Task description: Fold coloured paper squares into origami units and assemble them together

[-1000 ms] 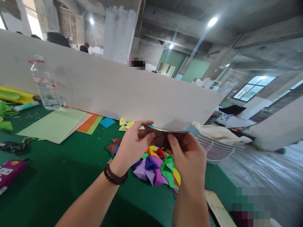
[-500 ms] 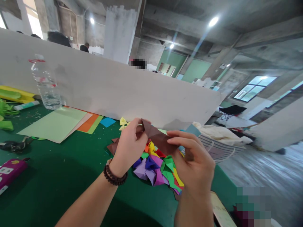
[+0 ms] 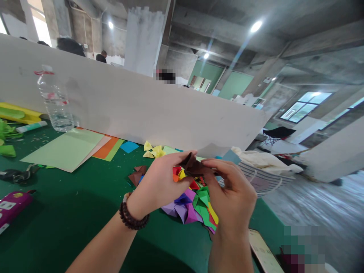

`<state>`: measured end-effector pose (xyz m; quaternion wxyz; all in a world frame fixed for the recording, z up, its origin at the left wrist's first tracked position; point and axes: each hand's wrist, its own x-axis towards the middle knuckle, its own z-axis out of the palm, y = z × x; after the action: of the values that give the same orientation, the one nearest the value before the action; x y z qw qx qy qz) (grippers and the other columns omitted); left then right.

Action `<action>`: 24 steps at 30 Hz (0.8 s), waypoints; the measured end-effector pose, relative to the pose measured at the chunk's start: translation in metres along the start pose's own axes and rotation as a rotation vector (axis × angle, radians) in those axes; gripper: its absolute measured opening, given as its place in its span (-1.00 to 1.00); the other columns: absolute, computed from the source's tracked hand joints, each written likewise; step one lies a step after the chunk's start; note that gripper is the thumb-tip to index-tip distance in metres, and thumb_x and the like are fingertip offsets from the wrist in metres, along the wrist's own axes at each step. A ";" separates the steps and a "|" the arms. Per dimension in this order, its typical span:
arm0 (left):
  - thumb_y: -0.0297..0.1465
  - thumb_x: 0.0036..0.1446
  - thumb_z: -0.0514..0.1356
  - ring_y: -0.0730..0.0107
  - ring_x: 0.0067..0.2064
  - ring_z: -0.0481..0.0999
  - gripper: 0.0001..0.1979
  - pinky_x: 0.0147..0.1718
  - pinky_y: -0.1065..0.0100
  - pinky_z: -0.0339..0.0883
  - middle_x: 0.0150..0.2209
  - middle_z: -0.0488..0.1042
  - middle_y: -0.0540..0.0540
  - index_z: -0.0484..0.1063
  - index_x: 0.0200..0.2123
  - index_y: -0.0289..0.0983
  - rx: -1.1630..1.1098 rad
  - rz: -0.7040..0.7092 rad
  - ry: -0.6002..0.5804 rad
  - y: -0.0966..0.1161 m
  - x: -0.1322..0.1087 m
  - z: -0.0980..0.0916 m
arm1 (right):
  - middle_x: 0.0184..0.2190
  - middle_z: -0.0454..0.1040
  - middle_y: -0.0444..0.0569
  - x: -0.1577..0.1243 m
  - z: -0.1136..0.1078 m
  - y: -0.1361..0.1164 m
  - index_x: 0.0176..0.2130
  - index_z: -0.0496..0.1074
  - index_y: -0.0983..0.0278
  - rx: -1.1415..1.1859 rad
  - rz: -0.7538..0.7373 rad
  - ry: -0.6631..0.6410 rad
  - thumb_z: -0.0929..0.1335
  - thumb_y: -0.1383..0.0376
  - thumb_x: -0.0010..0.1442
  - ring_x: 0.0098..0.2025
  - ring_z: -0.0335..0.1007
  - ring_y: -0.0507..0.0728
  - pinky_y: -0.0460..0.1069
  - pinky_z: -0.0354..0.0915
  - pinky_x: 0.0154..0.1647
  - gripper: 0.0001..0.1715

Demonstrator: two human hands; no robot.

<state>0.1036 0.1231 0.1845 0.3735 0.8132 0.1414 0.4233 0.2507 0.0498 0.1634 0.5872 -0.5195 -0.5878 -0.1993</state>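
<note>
Left hand (image 3: 158, 185) and right hand (image 3: 231, 193) pinch folded dark-brown paper (image 3: 193, 165) above a multicoloured origami heap (image 3: 186, 208) on the green tabletop (image 3: 71, 216).

The folded brown paper (image 3: 192, 163) is mostly hidden by the fingers of the left hand (image 3: 159, 185) and the right hand (image 3: 231, 193), so its exact shape cannot be told; these hands also cover a part of the pile of coloured origami pieces (image 3: 196, 201); the magenta pouch (image 3: 11, 212) is cut off by the left edge; the pale printed card (image 3: 263, 252) is cut off by the bottom edge, and its writing is too small to read; a pixelated patch (image 3: 303, 246) blurs the bottom right corner; another pixelated patch (image 3: 166, 76) blurs something behind the white partition (image 3: 142, 106).
</note>
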 end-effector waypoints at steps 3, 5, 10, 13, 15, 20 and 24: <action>-0.44 0.13 0.20 0.24 -0.06 0.51 -0.60 -0.06 0.22 0.43 -0.14 0.56 -0.13 0.40 0.07 -0.25 0.173 -0.006 0.058 -0.002 0.001 0.008 | -0.31 0.51 -0.11 -0.001 -0.001 -0.001 -0.24 0.49 0.16 -0.059 0.016 -0.019 0.35 0.44 0.16 -0.24 0.43 0.08 -0.02 0.35 -0.22 -0.79; -0.44 0.19 0.15 0.25 -0.06 0.51 -0.58 -0.05 0.20 0.42 -0.16 0.56 -0.13 0.33 0.14 -0.25 0.243 0.032 0.090 -0.005 0.001 0.013 | -0.31 0.51 -0.12 0.000 -0.002 -0.001 -0.23 0.49 0.17 -0.071 0.031 -0.027 0.36 0.43 0.17 -0.25 0.42 0.06 -0.03 0.35 -0.23 -0.81; -0.59 0.17 0.07 0.30 -0.05 0.50 -0.47 -0.09 0.25 0.44 -0.11 0.55 -0.09 0.21 0.21 -0.20 0.268 0.079 0.112 -0.007 -0.001 0.016 | -0.34 0.50 -0.13 0.003 -0.004 -0.005 -0.30 0.47 0.18 -0.093 0.008 -0.070 0.39 0.37 0.15 -0.28 0.41 0.07 -0.04 0.33 -0.27 -0.92; -0.59 0.21 0.01 0.32 -0.07 0.50 -0.50 -0.12 0.27 0.45 -0.08 0.54 -0.09 0.22 0.20 -0.20 0.282 0.082 0.091 -0.007 -0.001 0.017 | -0.38 0.48 -0.14 0.004 -0.003 -0.007 -0.32 0.47 0.19 -0.128 0.027 -0.080 0.40 0.34 0.15 -0.31 0.39 0.06 -0.04 0.32 -0.28 -0.96; -0.56 0.24 -0.02 0.31 -0.05 0.49 -0.53 -0.12 0.28 0.44 -0.09 0.55 -0.09 0.22 0.20 -0.22 0.275 0.077 0.061 -0.007 -0.001 0.017 | -0.40 0.48 -0.15 0.003 -0.003 -0.007 -0.33 0.47 0.18 -0.146 0.073 -0.087 0.39 0.32 0.16 -0.34 0.39 0.05 -0.04 0.32 -0.30 -0.98; -0.53 0.26 -0.06 0.29 -0.06 0.48 -0.52 -0.13 0.27 0.43 -0.09 0.53 -0.12 0.20 0.23 -0.23 0.267 -0.008 -0.046 -0.007 0.000 0.011 | -0.40 0.52 -0.13 0.001 0.000 -0.002 -0.31 0.48 0.19 -0.133 0.278 -0.140 0.39 0.20 0.14 -0.39 0.43 0.07 -0.02 0.35 -0.35 -0.89; -0.49 0.28 -0.07 0.31 -0.14 0.52 -0.50 -0.21 0.30 0.44 -0.09 0.53 -0.17 0.13 0.27 -0.24 0.231 -0.071 -0.149 -0.003 -0.001 0.002 | -0.40 0.54 -0.09 0.002 0.001 0.002 -0.29 0.46 0.23 -0.045 0.433 -0.224 0.39 0.14 0.12 -0.40 0.47 0.10 -0.01 0.39 -0.36 -0.78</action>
<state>0.1053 0.1239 0.1813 0.3017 0.8744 0.1895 0.3294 0.2526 0.0519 0.1642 0.5357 -0.6653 -0.5196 -0.0229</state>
